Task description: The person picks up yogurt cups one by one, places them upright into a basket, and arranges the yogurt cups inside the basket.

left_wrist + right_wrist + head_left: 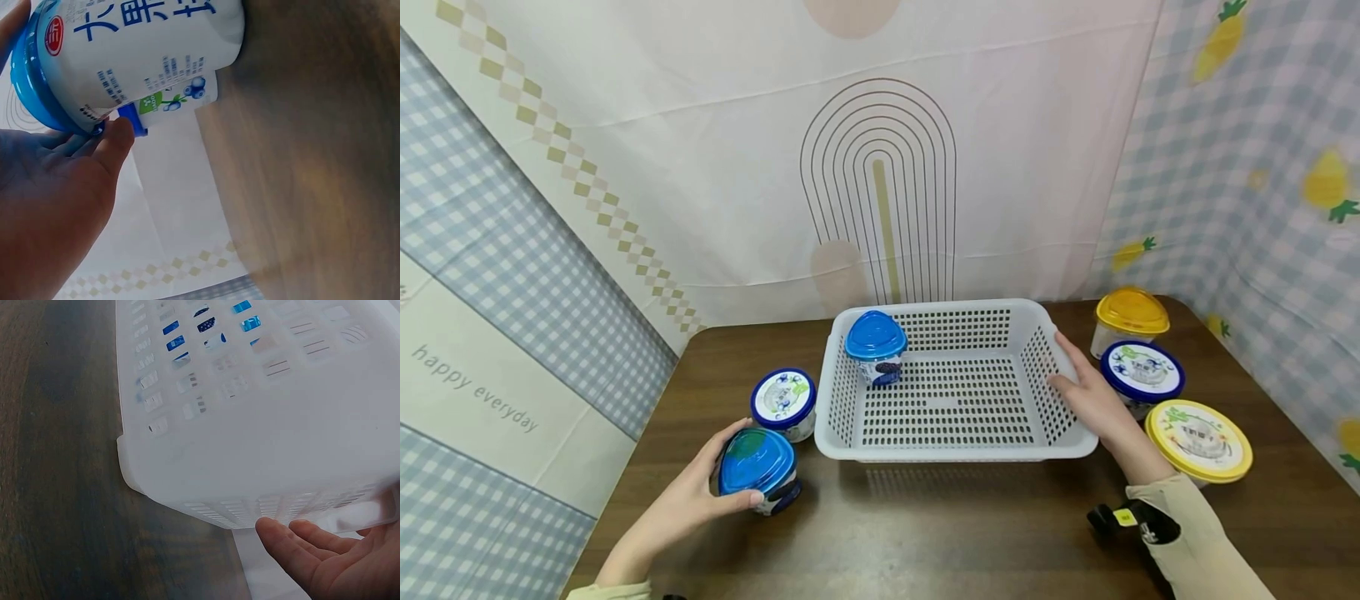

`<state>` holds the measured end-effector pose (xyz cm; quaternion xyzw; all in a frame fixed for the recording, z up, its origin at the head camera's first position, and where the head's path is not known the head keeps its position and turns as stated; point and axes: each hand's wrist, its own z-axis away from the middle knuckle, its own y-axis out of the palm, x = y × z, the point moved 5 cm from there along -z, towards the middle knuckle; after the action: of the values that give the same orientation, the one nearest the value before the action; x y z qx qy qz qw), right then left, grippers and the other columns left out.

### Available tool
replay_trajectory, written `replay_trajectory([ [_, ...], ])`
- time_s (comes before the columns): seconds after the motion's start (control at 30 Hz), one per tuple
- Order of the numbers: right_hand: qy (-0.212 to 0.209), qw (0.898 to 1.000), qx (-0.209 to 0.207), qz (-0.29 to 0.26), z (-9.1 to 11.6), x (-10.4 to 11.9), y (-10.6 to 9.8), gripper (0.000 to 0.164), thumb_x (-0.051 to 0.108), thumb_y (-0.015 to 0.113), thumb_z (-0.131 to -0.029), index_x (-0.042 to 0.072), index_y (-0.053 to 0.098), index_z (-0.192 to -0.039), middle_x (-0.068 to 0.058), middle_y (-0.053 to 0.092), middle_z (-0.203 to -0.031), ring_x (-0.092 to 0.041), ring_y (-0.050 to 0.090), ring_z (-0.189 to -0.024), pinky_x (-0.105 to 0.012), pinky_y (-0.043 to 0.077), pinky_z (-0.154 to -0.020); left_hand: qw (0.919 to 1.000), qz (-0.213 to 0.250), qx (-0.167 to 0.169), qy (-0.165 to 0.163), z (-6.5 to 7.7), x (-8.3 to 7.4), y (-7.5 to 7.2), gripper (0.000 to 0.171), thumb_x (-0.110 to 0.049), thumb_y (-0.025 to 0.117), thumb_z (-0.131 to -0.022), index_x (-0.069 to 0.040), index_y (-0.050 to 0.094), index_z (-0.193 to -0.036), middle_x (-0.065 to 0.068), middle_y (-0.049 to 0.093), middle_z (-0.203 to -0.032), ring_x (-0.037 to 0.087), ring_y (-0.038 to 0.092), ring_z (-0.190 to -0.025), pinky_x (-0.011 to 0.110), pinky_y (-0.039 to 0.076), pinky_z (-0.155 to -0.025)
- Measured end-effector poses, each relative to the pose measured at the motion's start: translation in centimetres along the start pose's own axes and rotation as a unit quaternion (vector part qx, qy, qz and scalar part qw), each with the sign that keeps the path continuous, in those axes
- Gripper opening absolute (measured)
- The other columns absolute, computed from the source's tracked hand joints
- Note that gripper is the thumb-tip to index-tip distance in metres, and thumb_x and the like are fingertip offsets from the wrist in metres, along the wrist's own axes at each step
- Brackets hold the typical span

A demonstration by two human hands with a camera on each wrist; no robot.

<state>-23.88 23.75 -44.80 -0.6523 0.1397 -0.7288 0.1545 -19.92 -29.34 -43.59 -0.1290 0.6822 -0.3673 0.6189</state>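
Note:
My left hand [700,487] holds a yogurt tub [758,462] with a glossy light-blue rounded-triangle lid, its thumb on the near side and fingers round the far side. In the left wrist view the tub's white wall [150,53] shows large blue lettering. Just behind it stands a round tub with a dark-blue-rimmed lid [783,397]. My right hand [1090,400] grips the right end of a white perforated plastic basket [955,454], thumb over the rim. Inside the basket, at its left end, sits another light-blue-lidded tub [876,346].
To the right of the basket stand a tub with a yellow-orange lid [1132,310], one with a dark-blue-rimmed lid [1142,369] and one with a round yellow lid [1198,442]. Patterned cloth [737,167] hangs behind the brown wooden table [910,533].

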Motion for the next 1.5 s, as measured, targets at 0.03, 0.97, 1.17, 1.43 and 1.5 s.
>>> replay_trajectory([
  [0.03, 0.000, 1.000, 0.000, 0.000, 0.0, 0.0, 0.0, 0.075, 0.018, 0.041, -0.107, 0.035, -0.007, -0.161, -0.031, 0.015, -0.161, -0.055, 0.045, -0.129, -0.059, 0.056, -0.080, 1.0000, 0.006, 0.000, -0.001, 0.0, 0.1, 0.1, 0.090, -0.034, 0.081, -0.086, -0.020, 0.026, -0.156, 0.022, 0.032, -0.153, 0.047, 0.042, -0.132, 0.060, 0.045, -0.099],
  [0.97, -0.007, 1.000, -0.003, -0.006, 0.1, -0.1, -0.1, 0.074, 0.019, 0.041, -0.107, 0.038, -0.007, -0.161, -0.030, 0.014, -0.162, -0.055, 0.046, -0.127, -0.059, 0.056, -0.079, 0.9948, 0.093, -0.004, -0.041, 0.3, 1.3, 1.1, 0.098, -0.021, 0.078, -0.087, -0.015, 0.014, -0.160, 0.031, 0.035, -0.150, 0.050, 0.041, -0.133, 0.059, 0.045, -0.100],
  [1.17, -0.009, 1.000, -0.003, -0.004, 0.1, -0.1, -0.1, 0.074, 0.019, 0.040, -0.107, 0.037, -0.007, -0.161, -0.030, 0.015, -0.162, -0.056, 0.046, -0.128, -0.060, 0.055, -0.080, 0.9934, 0.103, -0.006, -0.051, 0.3, 1.6, 1.2, 0.097, -0.021, 0.078, -0.087, -0.017, 0.015, -0.160, 0.031, 0.036, -0.150, 0.050, 0.043, -0.132, 0.057, 0.047, -0.099],
  [1.43, -0.010, 1.000, 0.000, -0.010, 0.0, -0.1, 0.0, 0.074, 0.019, 0.041, -0.107, 0.038, -0.007, -0.161, -0.030, 0.014, -0.162, -0.056, 0.045, -0.128, -0.060, 0.056, -0.080, 0.9938, 0.095, -0.013, -0.056, 0.4, 1.6, 1.2, 0.096, -0.023, 0.078, -0.088, -0.019, 0.016, -0.160, 0.031, 0.037, -0.150, 0.050, 0.043, -0.133, 0.057, 0.047, -0.099],
  [1.5, -0.010, 1.000, -0.001, -0.008, 0.0, -0.1, -0.1, 0.074, 0.018, 0.041, -0.107, 0.037, -0.007, -0.161, -0.030, 0.015, -0.162, -0.056, 0.045, -0.128, -0.060, 0.055, -0.081, 0.9940, 0.093, -0.016, -0.055, 0.4, 1.5, 1.2, 0.096, -0.023, 0.078, -0.088, -0.019, 0.017, -0.160, 0.031, 0.038, -0.150, 0.050, 0.044, -0.132, 0.057, 0.048, -0.099],
])
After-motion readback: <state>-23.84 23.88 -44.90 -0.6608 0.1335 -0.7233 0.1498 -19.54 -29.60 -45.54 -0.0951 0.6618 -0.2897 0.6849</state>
